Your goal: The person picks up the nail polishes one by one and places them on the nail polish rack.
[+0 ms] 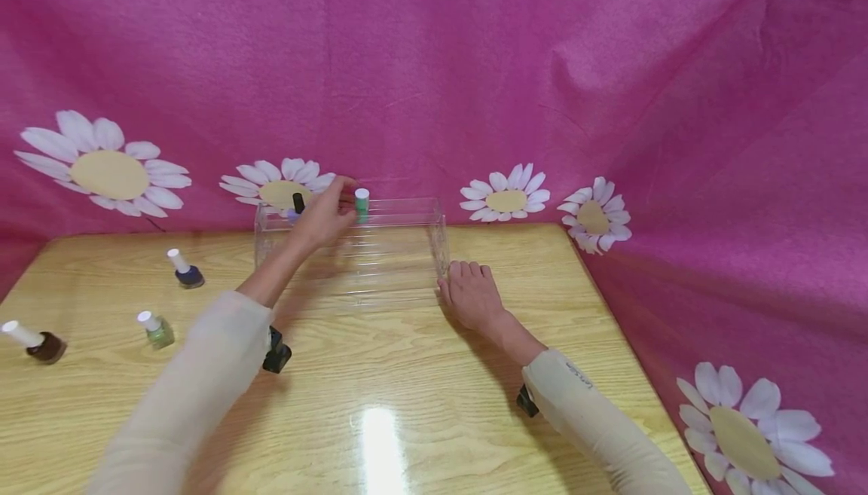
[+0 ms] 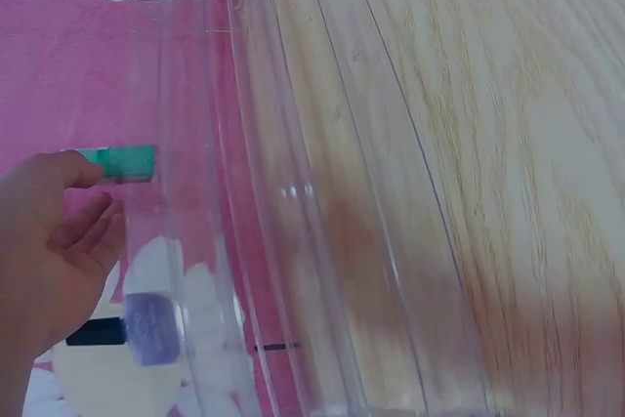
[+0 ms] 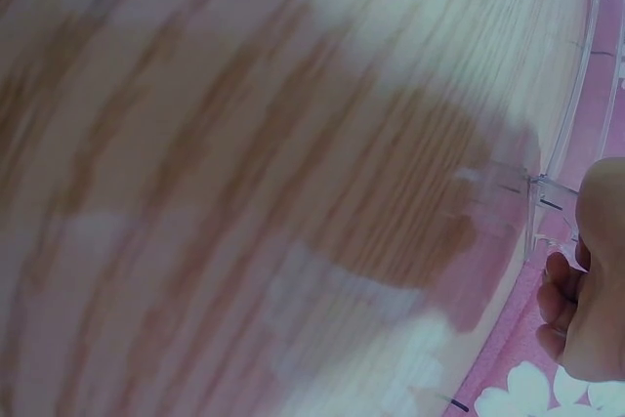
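Observation:
A clear acrylic tiered rack [image 1: 400, 300] stands at the back of the table. In its top tier are a green nail polish bottle [image 1: 362, 216] with a white cap and a lavender nail polish bottle [image 2: 153, 328] with a black cap. My left hand [image 1: 328, 216] is over the top tier between them. Its fingertips are right at the green bottle's cap, the other fingers loosely bent. At the rack's right end, my right hand [image 1: 472, 295] holds the side panel, thumb at the front edge and fingers curled in the right wrist view.
On the left of the wooden table [image 1: 434, 404] lie or stand a dark blue polish bottle [image 1: 190, 276], a light green one [image 1: 160, 334] and a dark brown one [image 1: 47, 348], all white-capped. A pink flowered cloth [image 1: 407, 65] hangs behind the rack and along the right.

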A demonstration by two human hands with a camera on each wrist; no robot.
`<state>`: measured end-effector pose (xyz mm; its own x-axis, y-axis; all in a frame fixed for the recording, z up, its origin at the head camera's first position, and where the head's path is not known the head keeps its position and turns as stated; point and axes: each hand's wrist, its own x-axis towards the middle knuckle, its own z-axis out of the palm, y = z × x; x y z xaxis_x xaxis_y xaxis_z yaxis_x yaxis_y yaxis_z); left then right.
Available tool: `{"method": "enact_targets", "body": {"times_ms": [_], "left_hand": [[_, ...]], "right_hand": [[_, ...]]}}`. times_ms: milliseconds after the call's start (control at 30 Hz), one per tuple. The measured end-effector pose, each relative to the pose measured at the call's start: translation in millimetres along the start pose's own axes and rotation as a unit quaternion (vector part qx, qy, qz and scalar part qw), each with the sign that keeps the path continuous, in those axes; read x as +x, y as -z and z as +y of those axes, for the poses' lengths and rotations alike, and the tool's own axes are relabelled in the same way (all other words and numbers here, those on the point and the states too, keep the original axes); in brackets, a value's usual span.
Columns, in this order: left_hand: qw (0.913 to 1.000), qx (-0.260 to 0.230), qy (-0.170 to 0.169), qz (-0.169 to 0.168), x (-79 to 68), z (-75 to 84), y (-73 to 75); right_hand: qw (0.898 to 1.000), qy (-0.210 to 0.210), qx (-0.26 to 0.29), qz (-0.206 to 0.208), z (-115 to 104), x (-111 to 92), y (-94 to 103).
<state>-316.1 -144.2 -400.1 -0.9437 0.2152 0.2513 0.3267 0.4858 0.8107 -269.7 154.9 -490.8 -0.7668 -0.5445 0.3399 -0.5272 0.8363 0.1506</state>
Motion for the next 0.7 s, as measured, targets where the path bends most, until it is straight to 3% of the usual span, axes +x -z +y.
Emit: {"method": "enact_targets", "body": {"times_ms": [133, 400, 533, 700], "left_hand": [[0.9997, 0.019, -0.014, 0.005, -5.9, 2.3, 7.5], [0.999, -0.002, -0.045, 0.008, -26.9, 9.9, 24.3], [0.9989, -0.005, -0.047, -0.003, -50.8, 15.2, 34.5], [0.9993, -0.006, -0.031, -0.018, -91.2, 19.4, 49.7]], "right_hand": [[1.0, -0.009, 0.005, -0.017, 1, 0, -0.5], [1.0, -0.005, 0.003, 0.002, -1, 0, 1.0], [1.0, -0.007, 0.003, -0.012, -1, 0, -0.2], [1.0, -0.005, -0.006, -0.006, -1, 0, 1.0]]}}
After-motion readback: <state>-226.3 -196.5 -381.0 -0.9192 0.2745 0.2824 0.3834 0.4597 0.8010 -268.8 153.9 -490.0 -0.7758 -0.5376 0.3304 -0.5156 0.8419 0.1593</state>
